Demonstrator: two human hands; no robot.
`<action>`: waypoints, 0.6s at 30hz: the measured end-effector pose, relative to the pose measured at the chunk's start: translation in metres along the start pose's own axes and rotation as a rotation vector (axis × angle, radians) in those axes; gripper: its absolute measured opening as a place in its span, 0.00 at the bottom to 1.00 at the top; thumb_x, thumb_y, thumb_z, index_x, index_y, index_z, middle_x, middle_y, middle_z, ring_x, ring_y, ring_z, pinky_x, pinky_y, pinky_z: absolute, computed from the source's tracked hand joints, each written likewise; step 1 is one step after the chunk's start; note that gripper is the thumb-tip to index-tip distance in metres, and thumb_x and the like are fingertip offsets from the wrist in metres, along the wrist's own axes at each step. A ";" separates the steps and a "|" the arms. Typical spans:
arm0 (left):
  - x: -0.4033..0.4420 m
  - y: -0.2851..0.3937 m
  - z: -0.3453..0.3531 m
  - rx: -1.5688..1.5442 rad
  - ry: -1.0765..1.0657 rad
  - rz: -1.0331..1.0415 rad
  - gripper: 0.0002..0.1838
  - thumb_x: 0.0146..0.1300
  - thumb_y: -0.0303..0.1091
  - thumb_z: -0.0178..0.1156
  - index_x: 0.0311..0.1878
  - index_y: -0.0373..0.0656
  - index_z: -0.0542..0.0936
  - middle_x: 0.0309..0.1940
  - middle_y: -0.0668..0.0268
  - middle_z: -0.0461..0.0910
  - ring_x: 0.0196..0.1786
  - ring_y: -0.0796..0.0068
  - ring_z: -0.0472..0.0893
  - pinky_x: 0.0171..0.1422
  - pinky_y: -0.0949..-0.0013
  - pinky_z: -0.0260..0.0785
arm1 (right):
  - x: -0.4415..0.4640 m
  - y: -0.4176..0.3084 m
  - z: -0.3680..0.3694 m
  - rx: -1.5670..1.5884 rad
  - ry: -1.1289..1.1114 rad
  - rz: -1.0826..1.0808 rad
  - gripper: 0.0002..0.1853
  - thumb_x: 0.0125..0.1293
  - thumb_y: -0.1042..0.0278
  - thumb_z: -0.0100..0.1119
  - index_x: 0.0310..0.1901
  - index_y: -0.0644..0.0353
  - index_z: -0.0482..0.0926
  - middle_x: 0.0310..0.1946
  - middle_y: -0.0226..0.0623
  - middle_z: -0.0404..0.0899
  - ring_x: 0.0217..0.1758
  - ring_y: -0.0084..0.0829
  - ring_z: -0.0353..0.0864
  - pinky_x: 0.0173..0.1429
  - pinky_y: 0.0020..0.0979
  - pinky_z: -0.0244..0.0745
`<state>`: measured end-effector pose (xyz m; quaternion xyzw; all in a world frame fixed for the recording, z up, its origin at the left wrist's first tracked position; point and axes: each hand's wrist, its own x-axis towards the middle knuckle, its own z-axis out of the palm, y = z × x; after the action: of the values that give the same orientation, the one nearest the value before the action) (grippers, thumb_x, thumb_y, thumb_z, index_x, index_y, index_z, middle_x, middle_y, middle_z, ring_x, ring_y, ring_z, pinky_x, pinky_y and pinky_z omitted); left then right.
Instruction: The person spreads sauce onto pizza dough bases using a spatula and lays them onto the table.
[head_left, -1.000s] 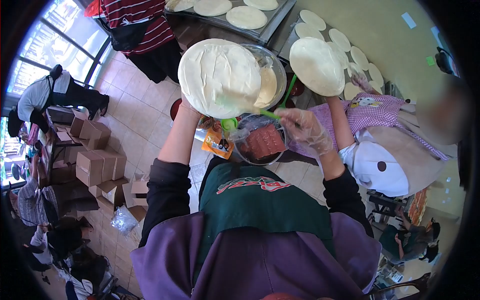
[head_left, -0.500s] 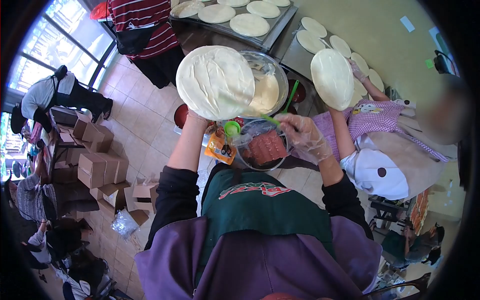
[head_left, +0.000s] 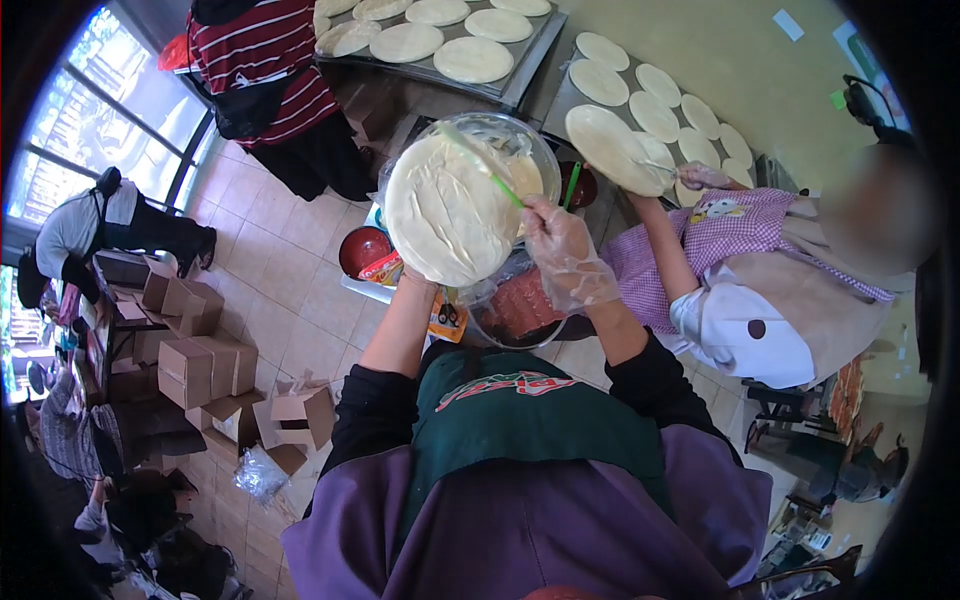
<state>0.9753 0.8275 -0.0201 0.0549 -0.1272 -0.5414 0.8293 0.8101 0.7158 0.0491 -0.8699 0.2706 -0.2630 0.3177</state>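
Note:
My left hand (head_left: 418,280) holds up a round flat dough disc (head_left: 445,215) from beneath; the disc hides most of its fingers. White cream with ridges covers the disc's top. In my gloved right hand (head_left: 558,245) is a green-handled spatula (head_left: 503,187), its pale blade over the disc's upper edge. Behind the disc stands a large clear bowl (head_left: 548,160) of cream. Below it, close to my right hand, is a clear bowl of reddish-brown paste (head_left: 522,303).
To the right, a co-worker (head_left: 745,300) holds another disc (head_left: 610,145) and a utensil. Trays (head_left: 520,80) of dough discs lie beyond. A red bowl (head_left: 366,252) stands left of my disc. Cardboard boxes (head_left: 207,368) sit on the floor at left.
My right hand has moved up and left, taking the spatula from the disc's lower right to its upper edge. My left hand has shifted right and down. The co-worker's disc has tilted flatter.

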 end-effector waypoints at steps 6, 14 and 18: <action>-0.008 -0.009 -0.007 -0.008 0.017 -0.011 0.27 0.69 0.50 0.45 0.67 0.47 0.65 0.64 0.61 0.68 0.64 0.59 0.69 0.69 0.53 0.61 | -0.004 -0.029 -0.006 0.268 -0.192 -0.227 0.09 0.65 0.72 0.54 0.44 0.64 0.77 0.27 0.48 0.80 0.29 0.39 0.83 0.35 0.30 0.75; 0.007 -0.014 -0.022 -0.010 0.047 0.011 0.27 0.69 0.50 0.45 0.67 0.47 0.65 0.63 0.61 0.69 0.64 0.60 0.70 0.69 0.54 0.62 | -0.012 -0.001 -0.025 0.075 0.012 0.105 0.08 0.65 0.70 0.53 0.43 0.62 0.77 0.27 0.51 0.79 0.28 0.48 0.81 0.32 0.37 0.75; 0.007 -0.016 -0.029 -0.010 0.059 0.007 0.27 0.69 0.50 0.45 0.66 0.47 0.65 0.63 0.61 0.69 0.63 0.60 0.70 0.69 0.54 0.62 | -0.020 0.019 -0.009 -0.007 0.123 0.039 0.08 0.65 0.70 0.53 0.41 0.63 0.77 0.26 0.53 0.78 0.28 0.51 0.80 0.32 0.41 0.74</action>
<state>0.9722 0.8131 -0.0506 0.0661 -0.0999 -0.5374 0.8348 0.7839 0.7122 0.0361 -0.8478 0.3074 -0.3088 0.3024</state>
